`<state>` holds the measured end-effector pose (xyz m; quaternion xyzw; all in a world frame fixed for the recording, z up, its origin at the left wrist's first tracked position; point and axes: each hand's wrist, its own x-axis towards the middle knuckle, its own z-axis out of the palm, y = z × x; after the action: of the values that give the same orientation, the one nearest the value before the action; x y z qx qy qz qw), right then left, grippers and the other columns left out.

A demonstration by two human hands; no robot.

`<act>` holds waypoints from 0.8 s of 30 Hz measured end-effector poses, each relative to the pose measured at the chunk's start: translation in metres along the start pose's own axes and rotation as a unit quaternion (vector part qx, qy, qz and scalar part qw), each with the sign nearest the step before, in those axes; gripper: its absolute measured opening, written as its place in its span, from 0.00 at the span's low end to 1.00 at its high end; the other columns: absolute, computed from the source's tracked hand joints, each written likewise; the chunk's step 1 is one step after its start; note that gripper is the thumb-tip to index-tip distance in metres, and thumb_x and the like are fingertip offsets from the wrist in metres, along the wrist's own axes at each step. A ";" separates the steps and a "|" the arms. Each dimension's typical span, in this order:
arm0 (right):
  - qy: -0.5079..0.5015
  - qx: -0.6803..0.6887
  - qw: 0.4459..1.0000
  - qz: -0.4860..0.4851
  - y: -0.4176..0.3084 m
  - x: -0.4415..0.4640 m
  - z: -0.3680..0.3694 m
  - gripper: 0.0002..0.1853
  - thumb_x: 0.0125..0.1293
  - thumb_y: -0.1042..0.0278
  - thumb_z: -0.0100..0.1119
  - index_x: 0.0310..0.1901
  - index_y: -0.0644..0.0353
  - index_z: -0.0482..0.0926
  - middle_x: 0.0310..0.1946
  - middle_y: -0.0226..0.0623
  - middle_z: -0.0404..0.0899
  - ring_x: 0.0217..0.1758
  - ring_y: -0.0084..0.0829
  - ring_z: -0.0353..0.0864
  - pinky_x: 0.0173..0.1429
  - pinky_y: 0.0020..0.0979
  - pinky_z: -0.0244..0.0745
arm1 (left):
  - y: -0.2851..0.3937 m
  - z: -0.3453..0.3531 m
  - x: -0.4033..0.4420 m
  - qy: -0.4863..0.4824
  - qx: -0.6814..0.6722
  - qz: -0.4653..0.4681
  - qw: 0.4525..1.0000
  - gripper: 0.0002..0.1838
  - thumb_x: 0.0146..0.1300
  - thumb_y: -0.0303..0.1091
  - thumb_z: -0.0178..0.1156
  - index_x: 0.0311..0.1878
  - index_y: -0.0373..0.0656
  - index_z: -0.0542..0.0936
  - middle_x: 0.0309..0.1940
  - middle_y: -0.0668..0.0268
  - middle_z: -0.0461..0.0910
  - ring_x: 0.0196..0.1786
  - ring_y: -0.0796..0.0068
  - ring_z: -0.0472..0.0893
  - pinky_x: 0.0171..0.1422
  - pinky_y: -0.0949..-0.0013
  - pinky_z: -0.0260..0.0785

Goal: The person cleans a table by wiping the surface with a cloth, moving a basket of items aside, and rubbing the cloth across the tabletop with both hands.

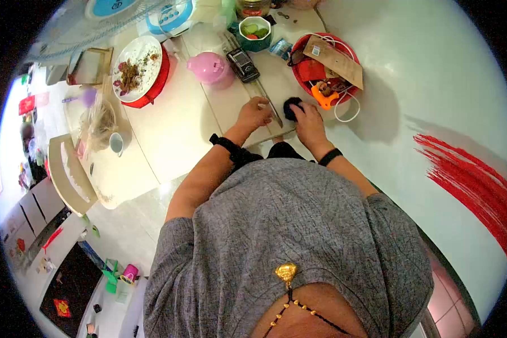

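My right hand [310, 125] rests at the table's near edge, its fingers closed on a black, soft-looking round bundle [292, 109]. To its left, my left hand [254, 114] has its fingers curled in; whatever they may hold is too small to make out. Between the two hands lies a long thin strip [271, 105], dark along its length, pointing toward me. Beyond my left hand sits a black device [243, 65] with a pale label or screen. A pink lidded container [211, 69] stands to the left of that device.
A red basket [352, 48] with a brown paper packet [335, 61], an orange-handled item [324, 97] and a white cable stands right, by the wall. A dark green bowl [254, 45] is at the back. Left are a plate of food [146, 48], a mug [116, 144] and a chair [65, 174].
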<state>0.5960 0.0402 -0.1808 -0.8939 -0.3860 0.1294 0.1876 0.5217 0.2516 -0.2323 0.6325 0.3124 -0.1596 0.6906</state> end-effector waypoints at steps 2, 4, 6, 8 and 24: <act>0.005 0.004 1.000 0.010 0.010 -0.016 0.001 0.26 0.60 0.77 0.61 0.62 0.59 0.78 0.58 0.53 0.76 0.63 0.55 0.75 0.68 0.49 0.72 | 0.008 -0.002 -0.006 0.008 0.040 0.018 0.999 0.25 0.66 0.39 0.66 0.62 0.35 0.75 0.32 0.56 0.87 0.31 0.66 0.87 0.36 0.64 0.79; 0.039 0.024 0.999 0.001 0.011 -0.018 0.000 0.22 0.61 0.78 0.59 0.59 0.60 0.80 0.57 0.53 0.76 0.62 0.55 0.75 0.67 0.48 0.73 | 0.021 -0.005 -0.013 0.016 0.079 0.035 0.996 0.25 0.65 0.38 0.66 0.61 0.35 0.75 0.32 0.56 0.87 0.31 0.62 0.87 0.38 0.61 0.79; 0.076 0.024 0.996 -0.024 -0.006 0.003 -0.009 0.23 0.60 0.80 0.58 0.59 0.61 0.80 0.56 0.52 0.76 0.61 0.55 0.75 0.67 0.48 0.72 | 0.028 -0.008 -0.019 0.174 0.261 0.094 0.945 0.24 0.62 0.36 0.65 0.59 0.36 0.75 0.36 0.54 0.86 0.39 0.52 0.86 0.46 0.54 0.79; 0.116 0.030 0.991 -0.059 -0.024 0.032 -0.008 0.25 0.60 0.82 0.57 0.61 0.62 0.78 0.58 0.52 0.75 0.62 0.55 0.74 0.68 0.47 0.71 | 0.022 -0.010 -0.015 0.204 0.257 0.129 0.936 0.24 0.61 0.36 0.64 0.59 0.36 0.75 0.40 0.53 0.84 0.43 0.49 0.84 0.50 0.53 0.78; 0.110 -0.032 0.993 0.010 0.008 -0.009 0.011 0.26 0.61 0.81 0.54 0.63 0.64 0.77 0.68 0.51 0.73 0.72 0.52 0.71 0.75 0.45 0.68 | 0.031 -0.004 -0.006 0.182 0.323 0.125 0.920 0.28 0.56 0.37 0.67 0.60 0.41 0.77 0.43 0.50 0.81 0.46 0.48 0.82 0.50 0.52 0.76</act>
<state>0.5911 0.0311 -0.1934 -0.9119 -0.3582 0.0199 0.1992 0.5351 0.2593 -0.2047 0.8732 0.2826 -0.0462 0.3945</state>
